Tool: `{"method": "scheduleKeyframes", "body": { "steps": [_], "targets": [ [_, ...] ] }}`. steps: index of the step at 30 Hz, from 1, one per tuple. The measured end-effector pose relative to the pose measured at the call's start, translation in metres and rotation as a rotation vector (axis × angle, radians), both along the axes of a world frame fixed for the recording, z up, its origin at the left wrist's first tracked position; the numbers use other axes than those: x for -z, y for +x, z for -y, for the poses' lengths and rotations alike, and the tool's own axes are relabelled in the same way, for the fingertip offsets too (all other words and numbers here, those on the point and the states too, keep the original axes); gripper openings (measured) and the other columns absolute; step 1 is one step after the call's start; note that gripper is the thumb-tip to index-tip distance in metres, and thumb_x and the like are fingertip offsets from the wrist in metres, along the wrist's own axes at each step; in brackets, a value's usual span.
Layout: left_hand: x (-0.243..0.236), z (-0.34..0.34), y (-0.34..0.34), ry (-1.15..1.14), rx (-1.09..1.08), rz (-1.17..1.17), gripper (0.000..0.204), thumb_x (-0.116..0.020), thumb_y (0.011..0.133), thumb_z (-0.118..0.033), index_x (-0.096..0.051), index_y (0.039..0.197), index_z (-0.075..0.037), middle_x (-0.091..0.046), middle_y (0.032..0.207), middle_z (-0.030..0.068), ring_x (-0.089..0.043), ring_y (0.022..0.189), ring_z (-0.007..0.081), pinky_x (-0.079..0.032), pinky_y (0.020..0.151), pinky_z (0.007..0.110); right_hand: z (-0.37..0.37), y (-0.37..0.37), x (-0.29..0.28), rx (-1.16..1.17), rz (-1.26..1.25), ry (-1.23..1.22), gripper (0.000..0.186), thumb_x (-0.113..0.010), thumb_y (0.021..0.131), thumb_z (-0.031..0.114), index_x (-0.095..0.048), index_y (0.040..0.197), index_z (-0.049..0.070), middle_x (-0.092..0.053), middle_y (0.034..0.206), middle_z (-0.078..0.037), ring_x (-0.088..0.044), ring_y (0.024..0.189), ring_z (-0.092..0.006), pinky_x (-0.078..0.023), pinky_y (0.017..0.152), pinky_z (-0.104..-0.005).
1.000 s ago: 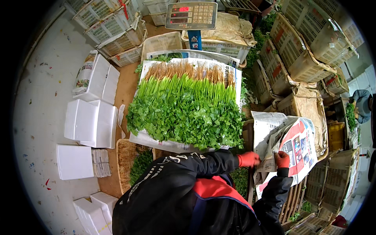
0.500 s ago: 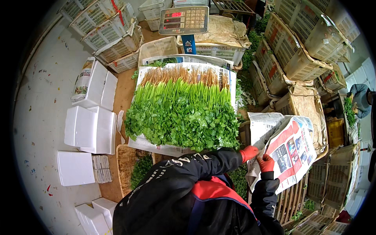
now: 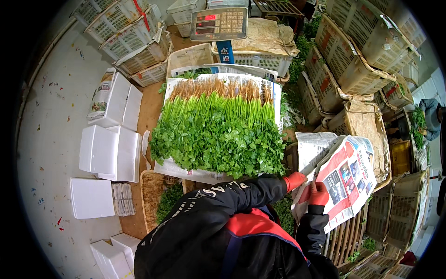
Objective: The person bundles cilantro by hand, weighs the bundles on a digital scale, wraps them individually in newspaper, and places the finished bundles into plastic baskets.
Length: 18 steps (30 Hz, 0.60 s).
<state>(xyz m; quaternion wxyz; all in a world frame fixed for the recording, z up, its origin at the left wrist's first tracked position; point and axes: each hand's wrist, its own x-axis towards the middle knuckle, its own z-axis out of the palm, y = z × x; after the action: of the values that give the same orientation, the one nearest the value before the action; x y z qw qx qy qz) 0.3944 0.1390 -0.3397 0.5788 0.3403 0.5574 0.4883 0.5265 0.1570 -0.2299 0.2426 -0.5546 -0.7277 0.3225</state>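
Observation:
My left hand [image 3: 295, 180], in a red-orange glove, pinches the inner edge of a newspaper sheet [image 3: 349, 179]. Close beside it, the gloved right hand [image 3: 318, 193] grips the same edge between thumb and fingers. The sheet slants off to the right, loosely creased, over more newspaper [image 3: 316, 146]. A broad layer of green coriander-like herbs [image 3: 218, 132] lies left of my hands, pale brown roots at the far side and leaves toward me. Newspaper [image 3: 193, 173] lines the surface beneath these herbs. How many sheets my fingers hold cannot be made out.
A scale display [image 3: 219, 24] rises on a post behind the herbs. White foam boxes [image 3: 111, 151] and a newspaper stack [image 3: 122, 199] stand along the left. Plastic crates [image 3: 346, 60] pile up at right, above a slatted rack [image 3: 346, 239]. Another person [image 3: 432, 118] is at far right.
My right hand has shifted slightly up along the newspaper's edge, and the sheet has tilted a little. The left hand stays nearly in place. The herbs lie as before.

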Motion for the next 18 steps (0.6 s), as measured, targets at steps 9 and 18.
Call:
{"method": "scheduleKeyframes", "body": {
  "steps": [9,18],
  "targets": [
    [-0.007,0.003,0.011,0.019,-0.007,-0.127,0.029,-0.057,0.083,-0.027,-0.062,0.076,0.000,-0.060,0.069,0.0165,-0.055,0.060,0.0236,-0.044,0.058,0.038,-0.013,0.018,0.035,-0.033,0.072,0.187,0.013,-0.067,0.076,0.010,-0.066,0.089,0.005,-0.064,0.073,-0.010,-0.061,0.064,-0.0189,-0.048,0.062,-0.0302],
    [-0.038,0.010,0.005,-0.047,-0.064,-0.129,0.028,-0.068,0.076,-0.025,-0.058,0.068,0.000,-0.053,0.057,0.0113,-0.051,0.054,0.0191,-0.041,0.053,0.037,0.007,0.009,-0.013,-0.021,-0.130,0.025,0.030,-0.065,0.086,0.030,-0.064,0.081,0.001,-0.062,0.065,-0.011,-0.060,0.060,-0.0182,-0.047,0.059,-0.0329]
  ]
}}
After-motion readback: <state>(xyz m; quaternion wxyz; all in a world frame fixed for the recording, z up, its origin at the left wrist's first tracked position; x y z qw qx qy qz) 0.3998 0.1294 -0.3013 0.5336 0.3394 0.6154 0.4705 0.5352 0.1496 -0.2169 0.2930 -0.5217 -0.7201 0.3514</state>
